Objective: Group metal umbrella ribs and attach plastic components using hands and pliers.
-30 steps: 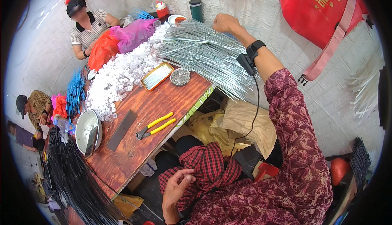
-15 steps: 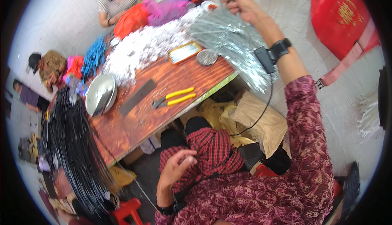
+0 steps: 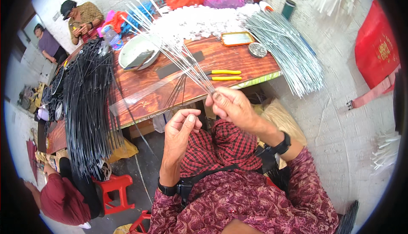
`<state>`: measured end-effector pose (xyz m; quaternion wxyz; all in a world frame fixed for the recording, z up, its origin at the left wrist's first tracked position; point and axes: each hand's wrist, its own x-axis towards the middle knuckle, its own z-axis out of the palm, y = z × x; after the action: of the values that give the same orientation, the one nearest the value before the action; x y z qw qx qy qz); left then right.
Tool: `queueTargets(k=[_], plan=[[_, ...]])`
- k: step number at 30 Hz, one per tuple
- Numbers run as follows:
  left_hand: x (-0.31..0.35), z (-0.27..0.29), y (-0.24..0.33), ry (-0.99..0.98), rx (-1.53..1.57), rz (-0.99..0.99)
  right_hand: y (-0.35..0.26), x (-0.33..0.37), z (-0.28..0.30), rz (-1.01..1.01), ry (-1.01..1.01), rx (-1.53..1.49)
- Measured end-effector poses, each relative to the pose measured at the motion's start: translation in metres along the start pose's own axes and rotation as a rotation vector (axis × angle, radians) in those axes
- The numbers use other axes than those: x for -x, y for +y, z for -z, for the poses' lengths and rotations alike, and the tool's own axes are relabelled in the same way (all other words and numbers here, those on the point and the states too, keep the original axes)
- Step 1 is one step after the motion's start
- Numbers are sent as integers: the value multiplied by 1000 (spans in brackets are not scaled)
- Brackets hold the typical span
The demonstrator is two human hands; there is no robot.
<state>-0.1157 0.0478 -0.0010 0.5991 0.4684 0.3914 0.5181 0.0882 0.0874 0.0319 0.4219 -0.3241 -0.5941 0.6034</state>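
My right hand (image 3: 233,106) is closed around the lower ends of several thin silvery-white rods (image 3: 192,66), which fan out up and to the left above the table. To its left is my left hand (image 3: 180,130), its thumb and fingertips pressed together. Whether anything thin is pinched there I cannot make out. Beyond the hands, yellow-handled pliers (image 3: 225,71) lie on the wooden table (image 3: 255,66), beside a flat dark bar (image 3: 168,69). A large bundle of similar silvery rods (image 3: 289,51) hangs over the table's right edge.
Black strands (image 3: 87,106) drape over the table's left end, near a pale bowl (image 3: 127,55). Small white pieces (image 3: 199,21) are heaped at the back, with an orange-rimmed tray (image 3: 236,39) and a round tin (image 3: 257,50). Several people sit or stand at left and behind. A red stool (image 3: 117,193) stands lower left.
My right hand has come from the silvery bundle to in front of my body, holding several rods. My left hand has risen toward it. The view has shifted.
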Motion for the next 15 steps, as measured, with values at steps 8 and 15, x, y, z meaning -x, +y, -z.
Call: queueTargets(k=[8, 15], plan=[[-3, 21, 8, 51, -77, -31, 1, -48, -21, 288, 102, -130], [-36, 12, 10, 52, -56, -100, 1, -115, -26, 519, 83, -58]])
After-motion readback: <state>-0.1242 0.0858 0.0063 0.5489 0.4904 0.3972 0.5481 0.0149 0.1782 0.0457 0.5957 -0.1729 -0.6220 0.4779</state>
